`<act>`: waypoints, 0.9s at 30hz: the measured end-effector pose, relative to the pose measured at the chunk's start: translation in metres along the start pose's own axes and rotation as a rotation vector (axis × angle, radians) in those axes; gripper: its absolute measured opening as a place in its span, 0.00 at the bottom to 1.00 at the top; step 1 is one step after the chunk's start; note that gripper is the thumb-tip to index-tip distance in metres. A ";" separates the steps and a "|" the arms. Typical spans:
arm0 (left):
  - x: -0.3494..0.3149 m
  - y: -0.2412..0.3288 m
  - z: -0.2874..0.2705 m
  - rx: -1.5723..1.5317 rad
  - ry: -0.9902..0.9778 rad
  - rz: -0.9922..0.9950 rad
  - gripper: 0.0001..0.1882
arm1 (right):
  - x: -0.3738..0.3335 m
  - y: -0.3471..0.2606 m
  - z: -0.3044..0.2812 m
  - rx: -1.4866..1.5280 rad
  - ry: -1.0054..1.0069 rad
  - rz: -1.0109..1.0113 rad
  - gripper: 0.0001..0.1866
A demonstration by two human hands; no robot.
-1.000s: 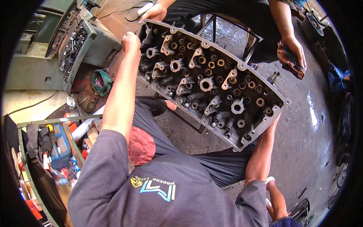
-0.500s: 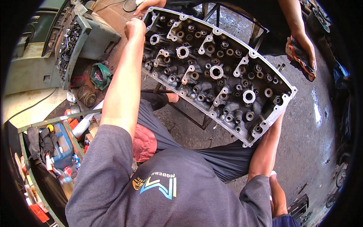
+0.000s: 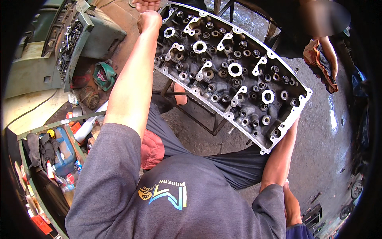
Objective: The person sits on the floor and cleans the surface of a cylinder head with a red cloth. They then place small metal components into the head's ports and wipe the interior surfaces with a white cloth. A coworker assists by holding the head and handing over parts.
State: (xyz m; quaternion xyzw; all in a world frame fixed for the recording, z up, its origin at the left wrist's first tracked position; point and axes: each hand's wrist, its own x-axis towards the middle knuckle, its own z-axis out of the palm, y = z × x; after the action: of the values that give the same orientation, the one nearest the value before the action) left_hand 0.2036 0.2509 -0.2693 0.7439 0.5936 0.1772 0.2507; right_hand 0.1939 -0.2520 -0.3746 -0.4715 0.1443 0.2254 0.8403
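A large metal engine cylinder head (image 3: pixel 223 85), its open side full of valve springs, rings and bridge pieces, slants from upper left to lower right ahead of me. My left hand (image 3: pixel 150 20) is closed at its far left end. My right hand (image 3: pixel 293 126) is at the right end, the fingers hidden behind the metal as it bears that side. Just beyond my left hand a co-worker's hand (image 3: pixel 146 4) has its fingers spread. That person's other hand, partly blurred, is by a dirty orange and dark cloth (image 3: pixel 318 63) on the far right.
Beneath the cylinder head stands a dark metal frame (image 3: pixel 215 126). At left are a green machine with a tray of small metal parts (image 3: pixel 71 44), a green container (image 3: pixel 104 75) and a cart holding a blue jug (image 3: pixel 65 153). A red cloth (image 3: pixel 152 149) lies by my thigh.
The cylinder head and my left hand have shifted a little right and away from me. The co-worker's hand at the left end has opened; the cloth has moved slightly right and nearer.
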 end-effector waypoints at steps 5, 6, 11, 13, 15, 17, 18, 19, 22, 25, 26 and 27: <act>0.002 0.000 0.009 0.070 0.072 0.025 0.27 | -0.001 0.000 0.001 -0.011 -0.004 -0.002 0.37; 0.003 0.000 0.010 0.074 0.070 0.030 0.27 | -0.002 -0.001 0.001 -0.009 -0.001 -0.006 0.37; 0.014 -0.007 0.010 0.390 0.030 0.289 0.26 | -0.002 -0.003 -0.001 -0.009 0.017 -0.008 0.37; 0.020 -0.012 0.006 0.616 -0.035 0.514 0.26 | 0.004 0.000 -0.002 0.001 0.015 -0.011 0.38; 0.022 -0.014 0.002 0.565 0.006 0.423 0.25 | 0.010 0.005 -0.007 0.013 0.019 -0.012 0.38; 0.015 -0.018 -0.006 0.452 0.070 0.457 0.24 | 0.015 0.005 -0.018 0.013 0.035 -0.016 0.38; 0.008 -0.021 -0.013 0.326 0.124 0.459 0.23 | 0.014 0.001 -0.026 -0.005 0.064 -0.028 0.38; 0.000 -0.025 -0.023 0.198 0.187 0.455 0.22 | 0.011 -0.006 -0.038 -0.057 0.122 -0.045 0.38; -0.042 -0.055 -0.070 -0.177 0.174 0.692 0.17 | -0.024 -0.056 -0.091 -0.650 0.460 0.066 0.44; -0.097 -0.114 -0.134 -0.337 0.256 0.782 0.16 | -0.067 -0.083 -0.146 -0.838 0.522 0.097 0.47; -0.111 -0.140 -0.157 -0.425 0.071 0.696 0.12 | -0.085 -0.085 -0.162 -0.799 0.522 0.144 0.48; -0.123 -0.163 -0.171 -0.401 0.139 0.730 0.10 | -0.103 -0.074 -0.177 -0.770 0.541 0.116 0.51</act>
State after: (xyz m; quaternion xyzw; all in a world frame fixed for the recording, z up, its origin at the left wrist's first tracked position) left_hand -0.0511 0.1866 -0.2213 0.8280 0.2604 0.4163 0.2706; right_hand 0.1387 -0.4626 -0.3646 -0.7818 0.2902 0.1781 0.5223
